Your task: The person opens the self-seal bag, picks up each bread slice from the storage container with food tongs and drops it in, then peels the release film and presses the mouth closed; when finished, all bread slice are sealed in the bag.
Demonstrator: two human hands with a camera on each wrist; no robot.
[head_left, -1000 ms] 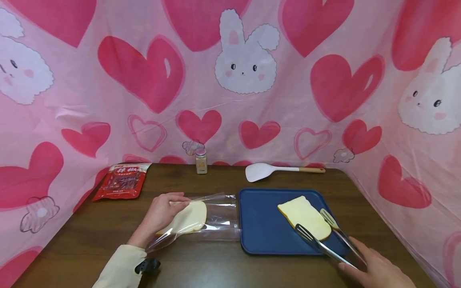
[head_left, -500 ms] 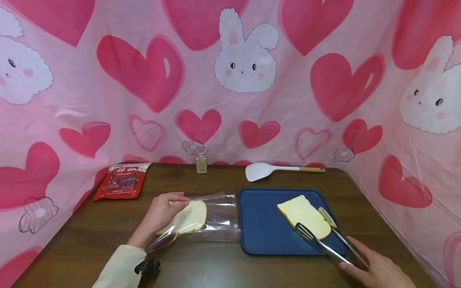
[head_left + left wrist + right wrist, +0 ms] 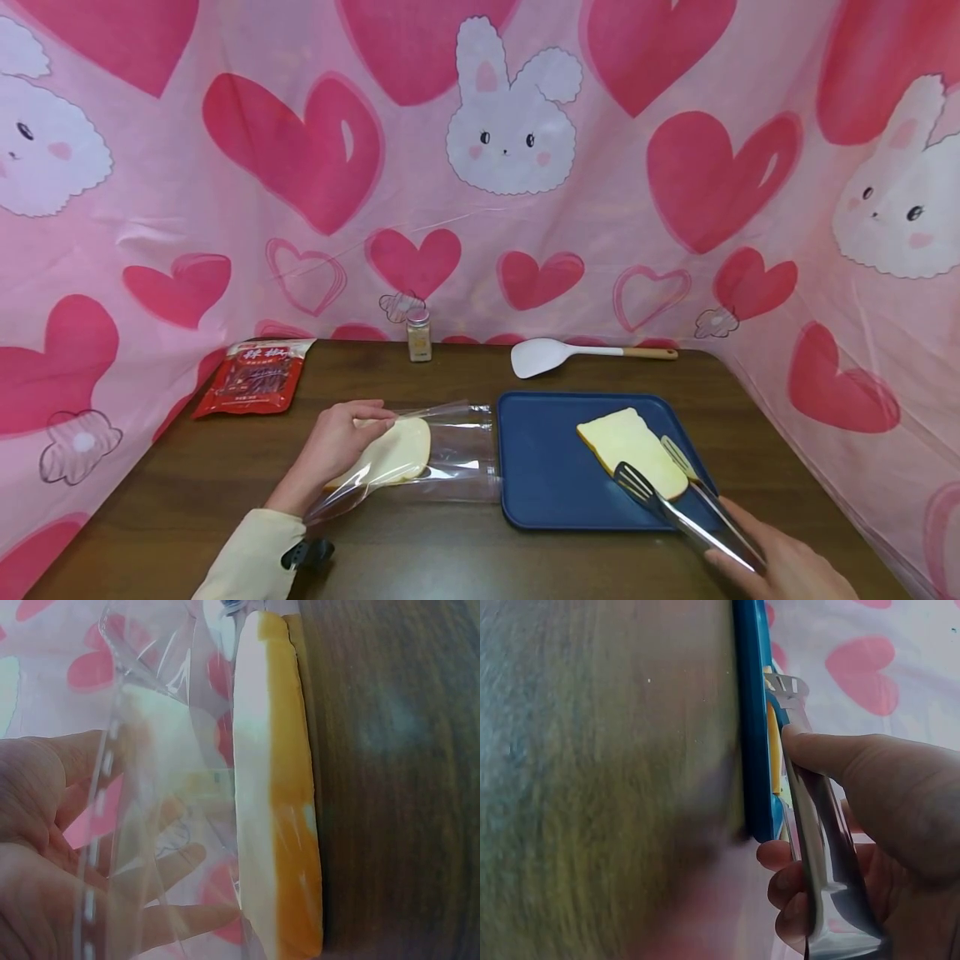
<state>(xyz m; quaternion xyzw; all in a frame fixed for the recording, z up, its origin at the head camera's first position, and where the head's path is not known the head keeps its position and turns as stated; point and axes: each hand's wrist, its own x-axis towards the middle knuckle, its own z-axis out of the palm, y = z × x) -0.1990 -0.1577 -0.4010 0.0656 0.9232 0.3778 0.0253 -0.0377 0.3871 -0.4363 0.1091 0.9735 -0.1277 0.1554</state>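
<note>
In the head view my left hand [image 3: 341, 442] lies over the left end of a clear plastic bag [image 3: 461, 454], which has a bread slice [image 3: 401, 454] inside. Its fingers look spread and fairly straight against the film in the left wrist view, close to the slice's orange crust [image 3: 289, 802]. My right hand [image 3: 787, 554] grips metal tongs [image 3: 686, 523], thumb on one arm and fingers curled round the other. The slotted tong ends sit on either side of another bread slice [image 3: 628, 446], which lies on a blue tray [image 3: 540, 467].
A red food packet [image 3: 255, 379] lies at the back left of the wooden table [image 3: 420, 550]. Behind the bag stands a small seasoning jar [image 3: 418, 337]. A white spatula [image 3: 540, 358] with a wooden handle lies behind the tray. Pink patterned cloth [image 3: 420, 167] encloses the table.
The tongs have narrowed slightly, their right arm drawing in toward the slice on the tray. My left hand, the bag and the slice inside it have stayed in place.
</note>
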